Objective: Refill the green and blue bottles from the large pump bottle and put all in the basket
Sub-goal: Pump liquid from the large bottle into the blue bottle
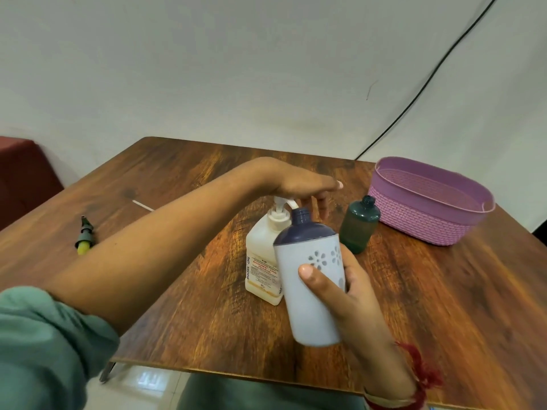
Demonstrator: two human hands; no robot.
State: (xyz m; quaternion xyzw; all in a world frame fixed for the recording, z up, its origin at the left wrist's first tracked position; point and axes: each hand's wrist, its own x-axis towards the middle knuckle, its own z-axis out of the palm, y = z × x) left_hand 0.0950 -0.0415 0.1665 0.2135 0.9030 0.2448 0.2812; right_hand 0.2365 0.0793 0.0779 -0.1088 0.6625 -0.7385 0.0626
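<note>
My right hand (349, 294) grips the blue bottle (310, 279), a pale sleeve with flower cut-outs and a dark blue uncapped neck, tilted with its mouth just under the pump spout. The large white pump bottle (262, 261) stands behind it at the table's middle. My left hand (305, 187) lies flat on top of the pump head, fingers straight and drooping over it. The green bottle (359, 224) stands upright and uncapped to the right, beside the purple basket (429, 199), which holds nothing I can see.
A green and yellow cap piece (84, 235) lies on the wooden table (444, 291) at the left, with a thin white tube (142, 205) beyond my left forearm. A black cable (429, 81) hangs on the wall behind the basket.
</note>
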